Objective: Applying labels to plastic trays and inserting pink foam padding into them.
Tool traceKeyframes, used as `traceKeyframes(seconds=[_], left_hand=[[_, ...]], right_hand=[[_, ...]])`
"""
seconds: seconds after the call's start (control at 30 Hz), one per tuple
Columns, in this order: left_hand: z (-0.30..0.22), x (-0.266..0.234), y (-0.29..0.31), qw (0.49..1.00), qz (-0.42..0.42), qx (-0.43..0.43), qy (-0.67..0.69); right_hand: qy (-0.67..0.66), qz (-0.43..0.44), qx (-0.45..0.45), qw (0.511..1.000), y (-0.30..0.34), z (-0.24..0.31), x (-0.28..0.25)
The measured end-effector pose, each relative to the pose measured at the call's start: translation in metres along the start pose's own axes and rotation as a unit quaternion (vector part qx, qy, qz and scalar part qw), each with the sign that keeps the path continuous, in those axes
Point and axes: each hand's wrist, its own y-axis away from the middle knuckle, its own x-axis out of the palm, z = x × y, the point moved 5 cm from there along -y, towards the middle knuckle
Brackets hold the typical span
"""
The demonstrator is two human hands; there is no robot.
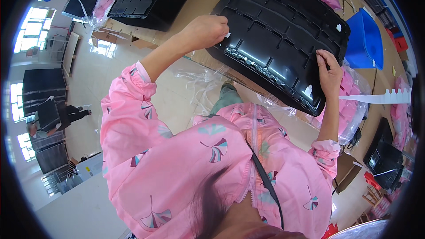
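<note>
Head view: two hands (bare), one black tray between.

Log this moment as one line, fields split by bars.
Left hand: at left edge of black tray, by white tab | Right hand: on tray near right edge | Blue bin: right of tray

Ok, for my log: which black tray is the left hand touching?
The black tray beside the blue bin; only its edge meets the left hand.
</note>
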Motion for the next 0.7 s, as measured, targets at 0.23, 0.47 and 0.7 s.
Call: traceKeyframes(seconds=[0.23,0.47,0.7], left_hand=[[0.0,0.003,-0.005,1.0,0.014,0.011,-0.018],[-0.001,-0.023,0.013,0.998,0.032,-0.029,0.051],[-0.004,-0.012,0.028,0.851,-0.064,-0.237,0.464]], right_hand=[[-0.007,0.001,0.005,1.0,0.001,-0.001,0.001],[-0.023,-0.004,0.008,1.0,0.0,-0.002,0.001],[0.021,-0.008,-0.046,0.999,0.01,0.015,-0.017]])
